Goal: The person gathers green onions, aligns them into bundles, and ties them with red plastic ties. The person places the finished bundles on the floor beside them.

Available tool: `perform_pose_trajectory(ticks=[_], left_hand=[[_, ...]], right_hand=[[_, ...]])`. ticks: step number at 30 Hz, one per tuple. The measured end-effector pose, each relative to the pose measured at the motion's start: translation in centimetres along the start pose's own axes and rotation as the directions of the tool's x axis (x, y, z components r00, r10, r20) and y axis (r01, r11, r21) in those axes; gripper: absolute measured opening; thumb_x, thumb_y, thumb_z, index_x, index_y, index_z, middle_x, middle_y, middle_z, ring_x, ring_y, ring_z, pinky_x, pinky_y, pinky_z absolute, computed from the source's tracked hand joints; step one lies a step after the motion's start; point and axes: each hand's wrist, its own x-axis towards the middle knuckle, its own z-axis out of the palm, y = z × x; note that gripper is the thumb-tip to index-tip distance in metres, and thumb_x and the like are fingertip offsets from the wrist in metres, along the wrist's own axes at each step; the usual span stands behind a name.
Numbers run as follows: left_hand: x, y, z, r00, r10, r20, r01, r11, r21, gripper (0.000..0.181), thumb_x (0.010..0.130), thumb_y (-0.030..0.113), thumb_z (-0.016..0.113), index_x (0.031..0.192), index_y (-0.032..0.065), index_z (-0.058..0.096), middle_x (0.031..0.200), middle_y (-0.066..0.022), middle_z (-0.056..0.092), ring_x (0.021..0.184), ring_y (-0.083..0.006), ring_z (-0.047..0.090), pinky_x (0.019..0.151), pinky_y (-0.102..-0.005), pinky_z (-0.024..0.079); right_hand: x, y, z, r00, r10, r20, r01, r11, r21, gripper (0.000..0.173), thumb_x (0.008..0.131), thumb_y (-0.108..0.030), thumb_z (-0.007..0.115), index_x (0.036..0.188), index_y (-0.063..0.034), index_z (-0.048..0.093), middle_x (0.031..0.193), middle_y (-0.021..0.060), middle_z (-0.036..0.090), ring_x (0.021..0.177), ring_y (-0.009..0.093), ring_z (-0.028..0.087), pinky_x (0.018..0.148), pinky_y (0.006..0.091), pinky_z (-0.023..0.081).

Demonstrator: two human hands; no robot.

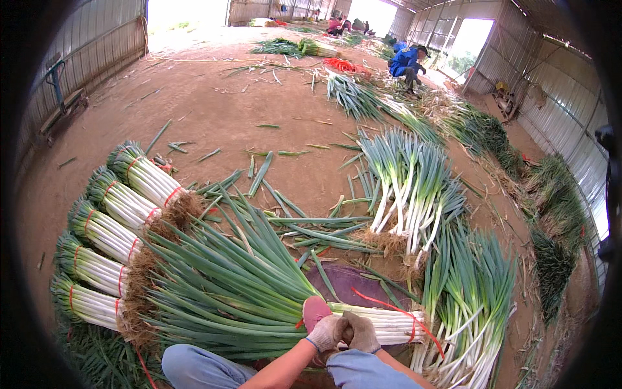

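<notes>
In front of me lies a large bundle of green onions (384,325), leaves fanned left, white stalks to the right. A red tie (414,327) circles the stalks near the root end, with long loose tails. A bit of red band (299,324) shows farther left. My left hand (326,331) and my right hand (362,332), both in pale work gloves, meet with curled fingers over the stalks' near side. Whatever is between the fingers is hidden. A pink shoe (315,310) presses on the bundle just beyond my left hand.
Several tied, trimmed bundles (99,277) line the left side. Loose green onions (413,185) lie ahead and to the right, with cut leaves (262,174) scattered on the dirt floor. A co-worker in blue (407,63) crouches farther back. A pallet jack (58,87) stands by the left wall.
</notes>
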Motion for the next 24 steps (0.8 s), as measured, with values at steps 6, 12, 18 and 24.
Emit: perform_pose_trajectory(ticks=[6, 12, 18, 24], left_hand=[[-0.7, 1.6, 0.3, 0.999, 0.017, -0.035, -0.02, 0.998, -0.062, 0.017, 0.078, 0.02, 0.063, 0.088, 0.0066, 0.067, 0.081, -0.0197, 0.069, 0.08, -0.0402, 0.068, 0.069, -0.048, 0.053], [0.2, 1.4, -0.5, 0.996, 0.055, -0.072, -0.059, 0.996, -0.062, 0.034, 0.065, 0.013, 0.072, 0.098, 0.0074, 0.066, 0.084, -0.0149, 0.071, 0.081, -0.0339, 0.069, 0.068, -0.041, 0.055], [-2.1, 4.6, -2.5, 0.877, -0.063, -0.476, -0.043, 0.977, -0.209, 0.03, 0.1, 0.027, 0.054, 0.117, 0.0045, 0.062, 0.102, -0.0196, 0.067, 0.099, -0.035, 0.066, 0.086, -0.042, 0.051], [-1.4, 3.6, -3.7, 0.693, -0.128, -0.71, 0.085, 0.992, -0.096, 0.036, 0.095, 0.037, 0.06, 0.104, 0.0036, 0.069, 0.092, -0.0203, 0.068, 0.084, -0.0391, 0.066, 0.077, -0.0439, 0.053]], right_hand=[[-0.9, 0.3, -1.4, 0.985, -0.039, 0.167, 0.034, 0.999, 0.033, 0.013, 0.074, -0.008, 0.067, 0.084, -0.0073, 0.06, 0.069, 0.0085, 0.058, 0.062, 0.023, 0.058, 0.058, 0.0346, 0.045], [0.3, 1.3, -2.7, 0.942, -0.296, 0.155, 0.334, 0.81, -0.481, 0.01, 0.081, -0.01, 0.067, 0.091, -0.0075, 0.064, 0.07, 0.0061, 0.059, 0.065, 0.023, 0.058, 0.06, 0.0341, 0.046], [-0.2, -11.9, -0.7, 0.623, -0.723, 0.299, 0.605, 0.202, -0.771, 0.022, 0.088, -0.022, 0.067, 0.074, -0.0061, 0.07, 0.092, 0.009, 0.072, 0.091, 0.03, 0.063, 0.088, 0.0441, 0.047], [-2.1, -16.8, -3.5, 0.673, -0.595, -0.44, 0.544, 0.801, -0.25, 0.027, 0.091, -0.014, 0.066, 0.116, -0.0036, 0.064, 0.116, 0.0089, 0.065, 0.112, 0.021, 0.059, 0.098, 0.0371, 0.047]])
